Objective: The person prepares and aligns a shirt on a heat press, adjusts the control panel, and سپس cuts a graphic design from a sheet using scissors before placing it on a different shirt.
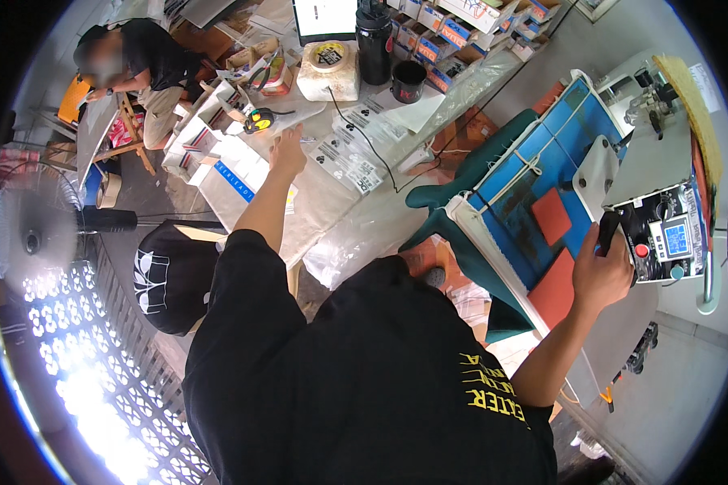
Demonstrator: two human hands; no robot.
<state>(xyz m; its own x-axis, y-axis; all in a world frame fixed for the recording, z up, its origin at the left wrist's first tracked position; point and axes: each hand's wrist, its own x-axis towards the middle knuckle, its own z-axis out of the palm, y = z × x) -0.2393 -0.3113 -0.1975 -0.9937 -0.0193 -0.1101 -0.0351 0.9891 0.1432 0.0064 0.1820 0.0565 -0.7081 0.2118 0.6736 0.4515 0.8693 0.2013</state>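
My left hand [287,152] reaches over the cluttered table, fingers stretched out at the edge of several clear printed film sheets [349,153]. Nothing shows plainly in its grasp. Beyond it lies a yellow and black tape measure [259,121]. On the right, my right hand [605,271] is wrapped round the black handle [609,233] of a heat press [651,166]. The press has a control box with a lit blue display [676,238]. Beside it is a blue work surface [516,190] with two orange-red pads [552,217] and white cord across it.
A white plastic canister [328,81], a black bottle [374,40] and a black mug [408,82] stand at the table's back. Boxes [453,40] are stacked behind. A black-covered chair [174,279] and a fan [32,238] are at left. Another person [150,61] sits far left.
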